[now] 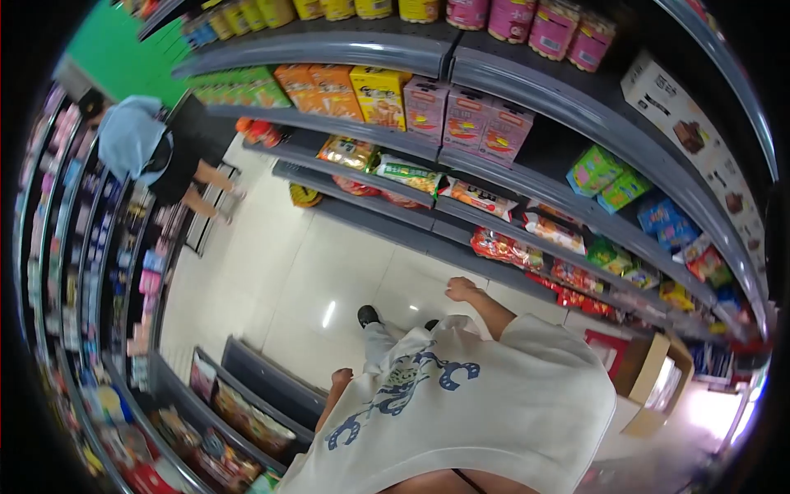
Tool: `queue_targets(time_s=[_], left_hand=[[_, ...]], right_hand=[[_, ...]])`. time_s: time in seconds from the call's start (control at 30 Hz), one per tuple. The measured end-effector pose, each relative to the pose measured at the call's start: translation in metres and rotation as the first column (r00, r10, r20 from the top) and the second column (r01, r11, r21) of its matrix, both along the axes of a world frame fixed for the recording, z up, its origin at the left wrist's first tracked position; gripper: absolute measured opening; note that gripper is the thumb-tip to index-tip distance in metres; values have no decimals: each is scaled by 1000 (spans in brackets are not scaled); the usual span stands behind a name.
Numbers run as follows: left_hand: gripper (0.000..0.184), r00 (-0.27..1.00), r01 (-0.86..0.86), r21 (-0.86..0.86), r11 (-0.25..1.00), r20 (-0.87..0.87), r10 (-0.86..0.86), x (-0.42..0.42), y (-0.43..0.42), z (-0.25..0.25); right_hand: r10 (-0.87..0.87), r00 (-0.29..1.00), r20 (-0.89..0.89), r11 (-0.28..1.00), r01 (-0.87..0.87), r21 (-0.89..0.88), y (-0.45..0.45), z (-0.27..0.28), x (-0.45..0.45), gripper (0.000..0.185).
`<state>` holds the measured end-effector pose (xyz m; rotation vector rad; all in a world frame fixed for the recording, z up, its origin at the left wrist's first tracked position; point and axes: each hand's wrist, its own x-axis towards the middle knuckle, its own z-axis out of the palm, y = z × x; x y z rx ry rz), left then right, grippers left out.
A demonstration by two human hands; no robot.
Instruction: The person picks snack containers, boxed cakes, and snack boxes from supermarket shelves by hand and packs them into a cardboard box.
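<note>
My right hand [462, 288] hangs over the pale tiled floor, below the lower shelves of the upper rack. Its fingers look curled in and nothing shows in them. Lower and further left, my left hand [341, 376] is beside my body, close to the end of a low grey shelf [276, 372]. It is small in view and its fingers cannot be made out. Neither hand touches any goods that I can see. My white printed shirt [461, 395] fills the bottom middle, with a dark shoe [369, 315] beyond it.
Long grey shelves [329, 51] with boxes and bagged snacks [407, 174] run across the top and right. Another person [136, 140] in a blue top bends at the left shelves. An open cardboard box [646, 375] stands at the right. Packaged goods [255, 416] fill the lower-left shelves.
</note>
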<state>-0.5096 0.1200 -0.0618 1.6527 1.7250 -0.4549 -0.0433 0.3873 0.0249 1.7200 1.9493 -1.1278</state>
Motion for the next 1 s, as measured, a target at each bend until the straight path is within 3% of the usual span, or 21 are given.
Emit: queue_targets(time_s=[0.03,0.07,0.1,0.13,0.17,0.2,0.23,0.27,0.3,0.33,0.37,0.5,0.6,0.67,0.87,1.0], left_hand=[[15,998,65,6,998,-17,-65,-17,24,-6],[16,992,121,12,993,-34,-121,-30,43,-9],[16,945,-277,-90,957,152,288,-46,63,-6],[16,801,-526,-194,828,215,559,-58,95,2],[16,574,-732,-273,625,247,781,-69,128,13],[17,416,-832,-295,469,226,881,-70,160,28],[17,476,-789,-287,543,273,836,-84,191,31],[17,529,-744,-270,611,321,785,-101,221,35],[18,515,-767,-189,613,389,764,-109,246,40],[20,501,-789,-111,605,452,737,-116,269,44],[22,509,-778,-88,623,494,705,-126,292,40],[38,659,-665,-23,747,452,601,-150,345,26],[40,636,-681,-90,727,418,648,-160,342,14],[39,609,-700,-139,701,397,687,-167,328,9],[36,482,-791,-310,527,216,849,-204,270,24],[28,386,-853,-319,414,151,910,-252,255,24]], right_hand=[[-16,997,70,997,21,-75,-3,1,14,47],[-58,994,87,998,60,-28,-9,-35,36,46],[-93,991,97,996,92,11,-21,-73,44,45],[-211,968,132,976,216,-22,-30,-32,41,44],[-181,970,162,983,185,-12,-39,-34,42,46],[-251,951,178,966,258,-17,-45,-28,33,46],[-315,929,196,946,325,-19,-54,-23,25,47],[-149,969,200,989,146,29,-65,-108,32,47],[-97,991,88,984,82,157,-73,-115,21,38],[248,964,92,801,-258,540,-81,-101,4,18],[275,955,109,773,-287,566,-81,-102,-16,17],[80,996,-38,939,-63,338,-56,-72,-93,23],[-62,997,-48,975,71,210,-25,-49,-148,33],[-184,981,-65,975,191,111,7,5,-183,40],[16,1000,-26,995,-13,101,114,3,-260,46],[188,973,-136,977,-172,123,216,24,-349,45]])
